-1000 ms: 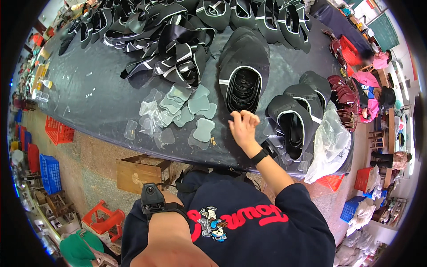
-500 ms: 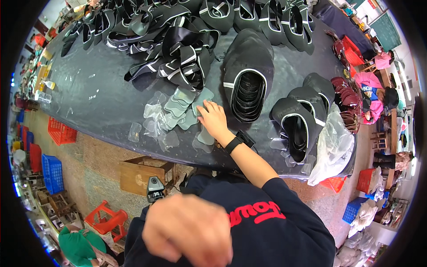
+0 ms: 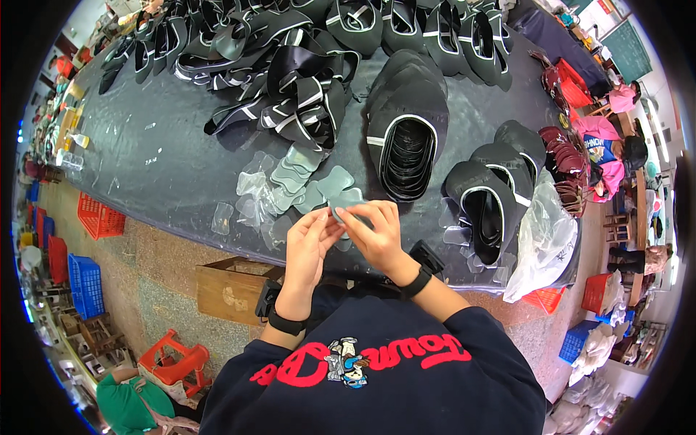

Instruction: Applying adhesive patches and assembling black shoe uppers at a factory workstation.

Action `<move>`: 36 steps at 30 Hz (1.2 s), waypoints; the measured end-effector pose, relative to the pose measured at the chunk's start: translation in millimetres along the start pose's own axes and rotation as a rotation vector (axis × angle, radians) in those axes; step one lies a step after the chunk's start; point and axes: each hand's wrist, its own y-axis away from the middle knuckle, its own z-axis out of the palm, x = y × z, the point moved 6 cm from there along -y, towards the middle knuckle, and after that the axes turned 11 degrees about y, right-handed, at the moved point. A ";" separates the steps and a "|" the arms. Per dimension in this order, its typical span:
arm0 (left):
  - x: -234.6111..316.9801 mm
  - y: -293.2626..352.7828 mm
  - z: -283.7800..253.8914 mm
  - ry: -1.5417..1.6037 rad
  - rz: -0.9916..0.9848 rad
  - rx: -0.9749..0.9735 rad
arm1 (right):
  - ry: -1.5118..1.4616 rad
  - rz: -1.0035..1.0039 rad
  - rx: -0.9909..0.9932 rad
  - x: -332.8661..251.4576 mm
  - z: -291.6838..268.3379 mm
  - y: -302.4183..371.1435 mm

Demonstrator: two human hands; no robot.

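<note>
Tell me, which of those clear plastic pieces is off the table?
The clear piece pinched between the left hand and right hand; the others lie flat on the dark table.

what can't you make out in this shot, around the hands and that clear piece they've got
- Head view: the clear plastic piece is mostly covered by the left hand and right hand; its full outline is hidden.
- Head view: the stack of clear pieces overlaps and is see-through; no count possible.
- Head view: the table near edge is hidden by the forearms.

Two hands [image 3: 348, 235], one clear insert [image 3: 346, 201] held, three black stacked upper piles [image 3: 407, 138], two blue crates [image 3: 87, 285], one worktop [image 3: 152, 152]
</note>
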 end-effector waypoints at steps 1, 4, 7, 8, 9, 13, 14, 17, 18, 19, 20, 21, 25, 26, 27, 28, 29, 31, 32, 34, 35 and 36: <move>2.6 5.4 7.5 -0.001 -0.004 0.001 | -0.026 -0.009 -0.014 -3.5 -7.2 0.4; 6.8 12.3 23.2 -0.083 0.013 -0.021 | -0.150 0.075 -0.010 -2.9 -29.7 -6.0; 12.0 23.5 37.1 -0.115 0.024 -0.056 | -0.237 0.143 -0.065 -2.8 -46.5 -10.7; 14.4 26.1 41.7 -0.115 0.044 -0.059 | -0.244 0.148 -0.064 -6.1 -54.0 -14.5; 15.1 27.6 44.8 -0.117 0.041 -0.068 | -0.237 0.150 -0.058 -7.7 -60.3 -17.0; 18.7 31.7 54.6 -0.313 0.149 -0.084 | -0.282 0.228 -0.099 -6.4 -67.6 -16.5; 18.7 34.8 58.6 -0.350 0.188 -0.098 | -0.309 0.335 -0.092 -5.1 -68.9 -14.0; 20.3 43.0 69.1 -0.445 0.282 -0.123 | -0.344 0.502 -0.070 -7.1 -73.9 -13.2; 19.4 44.3 70.5 -0.454 0.288 -0.125 | -0.353 0.560 -0.059 -6.4 -75.5 -12.7; 18.0 45.2 71.6 -0.455 0.286 -0.128 | -0.352 0.562 -0.057 -7.5 -76.7 -13.6; 17.7 45.5 73.0 -0.440 0.294 -0.133 | -0.326 0.551 -0.044 -8.3 -78.4 -15.4; 17.7 45.8 73.8 -0.424 0.302 -0.138 | -0.302 0.541 -0.032 -8.5 -79.5 -16.6; 16.2 45.7 72.7 -0.447 0.315 -0.147 | -0.268 0.500 -0.010 -7.6 -80.0 -17.6; 16.7 46.7 74.0 -0.451 0.313 -0.152 | -0.270 0.505 0.006 -6.9 -80.7 -17.1; 16.7 47.3 74.8 -0.454 0.311 -0.157 | -0.272 0.509 0.023 -6.2 -81.4 -16.6; 15.9 47.1 74.8 -0.455 0.310 -0.159 | -0.271 0.510 0.024 -5.7 -81.4 -16.1; 15.4 46.9 74.4 -0.445 0.317 -0.163 | -0.267 0.509 0.033 -5.5 -81.8 -15.8; 15.3 47.3 74.1 -0.437 0.325 -0.168 | -0.263 0.508 0.041 -5.7 -82.3 -15.5; 15.3 47.2 73.8 -0.434 0.327 -0.165 | -0.273 0.519 0.042 -5.2 -82.1 -15.2; 15.1 46.9 73.3 -0.432 0.328 -0.161 | -0.283 0.531 0.042 -4.6 -82.5 -15.4; 14.0 46.5 72.8 -0.395 0.305 -0.165 | -0.294 0.534 0.041 -4.2 -83.2 -16.0; 12.7 46.1 72.4 -0.359 0.282 -0.169 | -0.304 0.536 0.041 -3.9 -83.5 -16.2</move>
